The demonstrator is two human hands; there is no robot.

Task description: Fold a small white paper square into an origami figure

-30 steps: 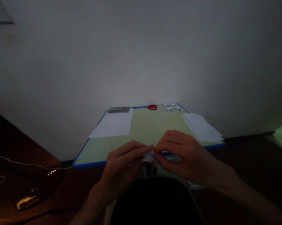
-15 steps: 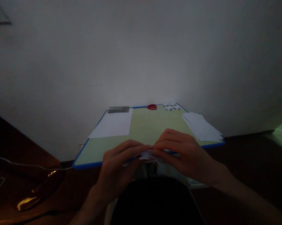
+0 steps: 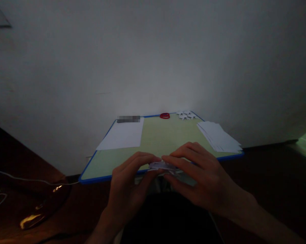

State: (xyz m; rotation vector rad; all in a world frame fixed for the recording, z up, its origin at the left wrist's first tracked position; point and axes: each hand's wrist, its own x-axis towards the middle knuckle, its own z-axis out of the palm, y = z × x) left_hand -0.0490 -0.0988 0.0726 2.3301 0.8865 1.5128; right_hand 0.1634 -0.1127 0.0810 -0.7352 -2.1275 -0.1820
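Observation:
A small folded piece of white paper is held between both hands, just above the near edge of the table. My left hand pinches its left side, fingers on top and thumb below. From the right, my right hand grips the other side, its fingertips on the upper edge and its thumb underneath. The fingers hide part of the folded paper, and dim light blurs its exact shape.
Several small folded white paper pieces lie at the far right corner, beside red-handled scissors. A stack of white sheets rests at the right edge. Another white sheet lies left, under a dark pixelated object. A wall stands behind.
My right hand's thumb and fingers have spread apart a little and shifted on the folded paper, so more of it shows. The things on the table stay where they were.

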